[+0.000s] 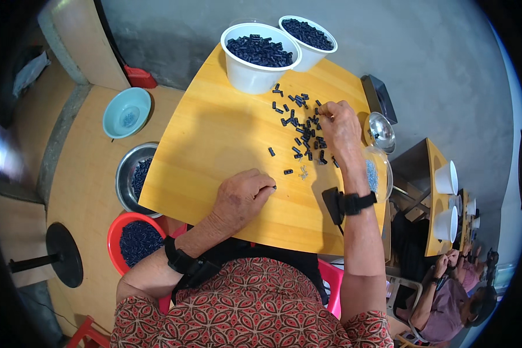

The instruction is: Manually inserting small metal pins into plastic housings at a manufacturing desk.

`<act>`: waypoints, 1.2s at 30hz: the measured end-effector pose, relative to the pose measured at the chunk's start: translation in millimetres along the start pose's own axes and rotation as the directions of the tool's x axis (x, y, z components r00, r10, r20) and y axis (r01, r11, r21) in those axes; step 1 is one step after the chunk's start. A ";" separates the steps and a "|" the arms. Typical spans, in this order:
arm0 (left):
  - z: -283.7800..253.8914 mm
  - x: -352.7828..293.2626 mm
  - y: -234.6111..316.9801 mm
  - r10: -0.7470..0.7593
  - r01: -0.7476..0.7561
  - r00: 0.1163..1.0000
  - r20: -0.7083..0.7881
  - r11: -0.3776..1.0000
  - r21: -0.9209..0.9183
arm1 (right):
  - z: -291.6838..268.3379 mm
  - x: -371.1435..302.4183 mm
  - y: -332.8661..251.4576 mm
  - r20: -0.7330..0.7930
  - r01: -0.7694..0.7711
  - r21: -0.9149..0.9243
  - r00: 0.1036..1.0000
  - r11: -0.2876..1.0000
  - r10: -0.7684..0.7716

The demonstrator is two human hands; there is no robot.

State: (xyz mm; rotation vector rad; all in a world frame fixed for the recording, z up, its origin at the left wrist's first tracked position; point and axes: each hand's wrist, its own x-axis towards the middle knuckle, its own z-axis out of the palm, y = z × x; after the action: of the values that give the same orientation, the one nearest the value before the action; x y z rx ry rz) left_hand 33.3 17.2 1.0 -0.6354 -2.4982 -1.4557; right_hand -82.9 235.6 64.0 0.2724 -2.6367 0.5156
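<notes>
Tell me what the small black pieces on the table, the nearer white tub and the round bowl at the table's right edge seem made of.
Small black pieces: probably plastic, satin; uniformly dark, with only faint highlights.
Nearer white tub: likely plastic, smooth and slightly glossy, judging by its even white wall and broad rim.
Round bowl: apparently polished metal, perhaps stainless steel, given its mirror-like reflections.

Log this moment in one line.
left hand: pinching small dark bit | right hand: at loose black parts | white tubs: filled, on table
</notes>
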 end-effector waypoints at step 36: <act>-1.1 14.0 57.2 -0.277 0.254 0.955 0.103 0.588 -0.768 | -67.2 -112.8 -75.1 0.077 -0.036 0.583 0.997 0.812 -0.011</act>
State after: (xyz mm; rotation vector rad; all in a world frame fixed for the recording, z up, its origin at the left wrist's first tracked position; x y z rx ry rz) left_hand 46.4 44.6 51.5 -0.3206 -1.8767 -2.6789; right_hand 62.7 205.9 92.3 0.4669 -2.4782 1.3490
